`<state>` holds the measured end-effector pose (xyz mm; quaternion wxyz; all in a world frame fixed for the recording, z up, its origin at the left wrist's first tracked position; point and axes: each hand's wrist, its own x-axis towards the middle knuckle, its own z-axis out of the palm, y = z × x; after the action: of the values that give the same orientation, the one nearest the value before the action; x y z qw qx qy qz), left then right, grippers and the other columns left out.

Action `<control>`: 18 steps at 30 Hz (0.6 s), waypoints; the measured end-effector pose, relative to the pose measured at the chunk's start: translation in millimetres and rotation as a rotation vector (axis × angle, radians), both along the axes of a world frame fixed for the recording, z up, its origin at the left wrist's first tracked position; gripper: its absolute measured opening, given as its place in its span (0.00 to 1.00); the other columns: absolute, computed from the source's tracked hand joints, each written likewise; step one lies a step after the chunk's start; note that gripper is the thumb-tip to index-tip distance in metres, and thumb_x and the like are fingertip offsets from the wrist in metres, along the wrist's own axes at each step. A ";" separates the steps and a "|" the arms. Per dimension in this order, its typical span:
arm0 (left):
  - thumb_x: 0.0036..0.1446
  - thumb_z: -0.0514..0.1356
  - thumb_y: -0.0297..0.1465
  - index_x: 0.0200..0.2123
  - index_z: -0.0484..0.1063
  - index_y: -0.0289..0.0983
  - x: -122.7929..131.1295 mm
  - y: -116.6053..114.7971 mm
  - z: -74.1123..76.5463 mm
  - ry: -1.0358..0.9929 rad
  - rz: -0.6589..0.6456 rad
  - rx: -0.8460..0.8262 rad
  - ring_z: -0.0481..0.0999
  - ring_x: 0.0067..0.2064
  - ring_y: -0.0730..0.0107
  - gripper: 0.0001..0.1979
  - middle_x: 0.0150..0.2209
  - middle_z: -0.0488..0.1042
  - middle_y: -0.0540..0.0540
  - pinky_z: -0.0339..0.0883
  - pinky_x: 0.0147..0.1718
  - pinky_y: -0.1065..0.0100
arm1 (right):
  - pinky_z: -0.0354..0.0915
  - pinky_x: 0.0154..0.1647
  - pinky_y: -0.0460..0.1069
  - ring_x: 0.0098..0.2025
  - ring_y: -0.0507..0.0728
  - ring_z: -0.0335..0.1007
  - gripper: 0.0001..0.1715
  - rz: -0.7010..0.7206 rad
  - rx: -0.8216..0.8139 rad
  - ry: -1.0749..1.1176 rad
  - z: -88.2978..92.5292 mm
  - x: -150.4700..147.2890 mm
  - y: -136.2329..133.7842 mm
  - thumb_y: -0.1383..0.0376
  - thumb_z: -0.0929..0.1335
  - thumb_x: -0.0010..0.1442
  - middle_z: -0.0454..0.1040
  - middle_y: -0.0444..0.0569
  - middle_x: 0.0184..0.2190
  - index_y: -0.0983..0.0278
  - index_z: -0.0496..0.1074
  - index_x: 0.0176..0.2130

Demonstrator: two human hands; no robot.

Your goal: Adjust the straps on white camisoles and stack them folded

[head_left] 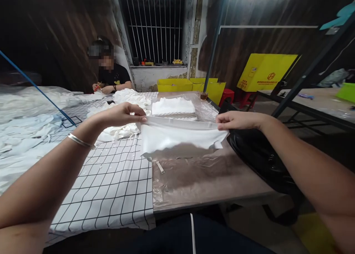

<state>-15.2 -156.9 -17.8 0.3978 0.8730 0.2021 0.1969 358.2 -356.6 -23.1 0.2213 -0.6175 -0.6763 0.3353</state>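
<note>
Left hand (126,114): pinched on bag (180,135) top edge, 9 o'clock end.
Right hand (235,120): pinched on 3 o'clock end.
Bag: held stretched above table (210,180), white cloth inside.
Stack (173,107): 12 o'clock of bag.

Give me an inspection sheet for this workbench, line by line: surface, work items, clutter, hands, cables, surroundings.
Surface: table under clear plastic sheet; checked cloth covers its left part.
Work items: white cloth in a clear bag, held up above the table by its top edge.
Clutter: folded stack behind; loose white cloth heap; small strip on the plastic.
Hands: left hand pinches the bag's left corner; right hand pinches the right corner.
Cables: blue cord running diagonally at left.
Surroundings: seated person at the far end; yellow bins; barred window; black bag at the table's right edge.
</note>
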 end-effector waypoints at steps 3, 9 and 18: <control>0.42 0.72 0.36 0.25 0.80 0.38 4.2 6.1 -4.5 -0.016 0.058 0.101 0.70 0.28 0.74 0.09 0.24 0.75 0.50 0.63 0.26 0.79 | 0.54 0.30 0.47 0.28 0.50 0.58 0.25 -0.111 0.137 -0.034 0.9 6.5 2.4 0.47 0.76 0.46 0.67 0.42 0.25 0.64 0.69 0.28; 0.44 0.72 0.41 0.25 0.79 0.35 -1.2 0.7 2.4 -0.246 -0.095 -0.110 0.70 0.31 0.71 0.14 0.27 0.74 0.46 0.64 0.31 0.71 | 0.57 0.31 0.47 0.28 0.51 0.63 0.25 -0.168 0.203 0.071 12.3 15.5 -3.2 0.48 0.78 0.42 0.70 0.43 0.25 0.64 0.72 0.27; 0.42 0.73 0.41 0.22 0.78 0.35 -6.7 -10.2 -0.3 -0.369 -0.188 -0.308 0.73 0.30 0.66 0.15 0.26 0.75 0.44 0.68 0.31 0.64 | 0.59 0.32 0.47 0.28 0.51 0.63 0.27 -0.182 0.220 0.201 8.1 19.5 -11.7 0.49 0.79 0.38 0.70 0.43 0.24 0.65 0.72 0.26</control>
<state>-21.9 -167.1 -18.0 0.5727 0.7664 0.0714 0.2820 377.7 -368.3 -14.9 0.3833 -0.6116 -0.6247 0.2979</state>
